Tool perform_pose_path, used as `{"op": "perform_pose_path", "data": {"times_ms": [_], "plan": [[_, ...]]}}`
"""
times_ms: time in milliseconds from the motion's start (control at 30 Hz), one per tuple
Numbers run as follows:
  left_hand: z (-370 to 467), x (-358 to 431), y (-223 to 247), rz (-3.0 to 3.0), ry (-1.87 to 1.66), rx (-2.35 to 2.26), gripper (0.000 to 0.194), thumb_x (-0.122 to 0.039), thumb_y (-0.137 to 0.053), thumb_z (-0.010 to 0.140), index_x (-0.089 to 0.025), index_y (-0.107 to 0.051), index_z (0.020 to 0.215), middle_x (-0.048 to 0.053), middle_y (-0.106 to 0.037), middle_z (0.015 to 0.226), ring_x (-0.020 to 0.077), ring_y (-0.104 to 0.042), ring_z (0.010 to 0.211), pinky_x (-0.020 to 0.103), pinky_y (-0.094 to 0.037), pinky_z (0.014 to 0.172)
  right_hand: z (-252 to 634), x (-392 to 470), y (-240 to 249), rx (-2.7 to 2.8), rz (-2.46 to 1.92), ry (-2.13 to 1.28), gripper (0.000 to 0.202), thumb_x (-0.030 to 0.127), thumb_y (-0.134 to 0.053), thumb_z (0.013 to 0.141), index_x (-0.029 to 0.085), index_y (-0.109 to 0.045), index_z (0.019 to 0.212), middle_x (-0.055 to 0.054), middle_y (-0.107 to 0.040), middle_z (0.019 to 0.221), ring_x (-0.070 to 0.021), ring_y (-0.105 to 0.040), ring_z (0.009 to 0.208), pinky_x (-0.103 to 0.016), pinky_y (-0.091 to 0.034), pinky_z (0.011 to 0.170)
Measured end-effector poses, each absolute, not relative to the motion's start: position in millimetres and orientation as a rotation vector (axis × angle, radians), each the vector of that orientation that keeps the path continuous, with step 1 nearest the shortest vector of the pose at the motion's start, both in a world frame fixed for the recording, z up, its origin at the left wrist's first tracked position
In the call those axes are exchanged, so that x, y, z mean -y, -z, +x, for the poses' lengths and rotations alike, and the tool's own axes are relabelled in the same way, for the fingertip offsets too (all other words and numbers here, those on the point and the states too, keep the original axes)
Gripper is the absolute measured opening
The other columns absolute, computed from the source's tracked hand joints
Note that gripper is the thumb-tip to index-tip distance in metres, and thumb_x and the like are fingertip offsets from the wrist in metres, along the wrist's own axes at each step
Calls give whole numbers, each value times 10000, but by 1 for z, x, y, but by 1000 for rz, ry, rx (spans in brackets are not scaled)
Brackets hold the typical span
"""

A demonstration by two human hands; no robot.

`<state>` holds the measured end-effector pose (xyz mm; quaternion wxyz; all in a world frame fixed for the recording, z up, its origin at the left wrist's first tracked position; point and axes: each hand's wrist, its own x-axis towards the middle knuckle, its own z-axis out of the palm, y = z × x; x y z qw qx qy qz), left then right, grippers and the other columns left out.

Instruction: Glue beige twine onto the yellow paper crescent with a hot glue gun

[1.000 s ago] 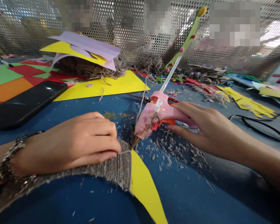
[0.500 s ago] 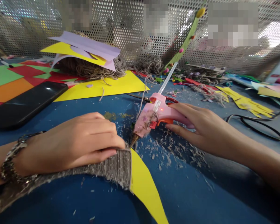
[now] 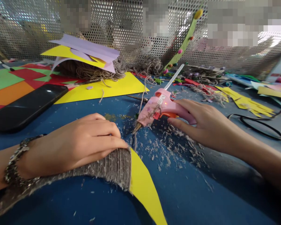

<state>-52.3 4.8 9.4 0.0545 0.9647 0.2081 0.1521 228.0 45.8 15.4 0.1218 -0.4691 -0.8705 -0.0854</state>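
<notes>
My left hand [image 3: 84,140] is closed on the upper edge of a curved yellow paper strip [image 3: 144,184], at the part covered with rows of grey-brown yarn [image 3: 112,168]. The strip's right part is bare yellow. In my right hand [image 3: 201,122] is a pink glue gun [image 3: 158,106], held by its handle near the orange trigger [image 3: 170,115]. A clear glue stick [image 3: 175,76] sticks out of its back. The metal nozzle [image 3: 137,127] points down and left, a little above and apart from the strip's edge. A loose yarn strand [image 3: 135,142] runs beneath the nozzle.
A black phone [image 3: 30,106] lies at left beside coloured paper sheets [image 3: 11,87]. A heap of yarn [image 3: 89,70] sits under purple paper behind. Scissors [image 3: 137,98] lie partly behind the glue gun. A black cable [image 3: 255,125] loops at right. Perforated metal mesh [image 3: 126,28] stands at the back.
The glue gun has lifted up and away from the strip's edge, tipping so the glue stick leans further right. My left hand stays on the strip, with its fingers slightly shifted.
</notes>
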Motion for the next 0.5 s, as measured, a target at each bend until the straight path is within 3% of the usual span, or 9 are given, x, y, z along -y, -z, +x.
{"op": "perform_pose_path", "data": {"times_ms": [200,500], "plan": [[-51,-5,-9,2958,-419,-648,309,-141,-269,923,-199,-507,1112,27,-537,941,121,-467,826,241,-321,742,229,-47,-20,2461,-1394,304,322,425,-461,774,203,-288,619,16,-430,580,-90,-350,469,-222,-243,466],[-46,-5,-9,3060,-421,-664,335,-128,-254,916,-195,-533,1091,38,-549,928,131,-483,830,251,-324,770,231,-44,-20,2408,-1426,287,307,463,-447,765,216,-314,641,-1,-454,601,-131,-408,516,-248,-230,467]]}}
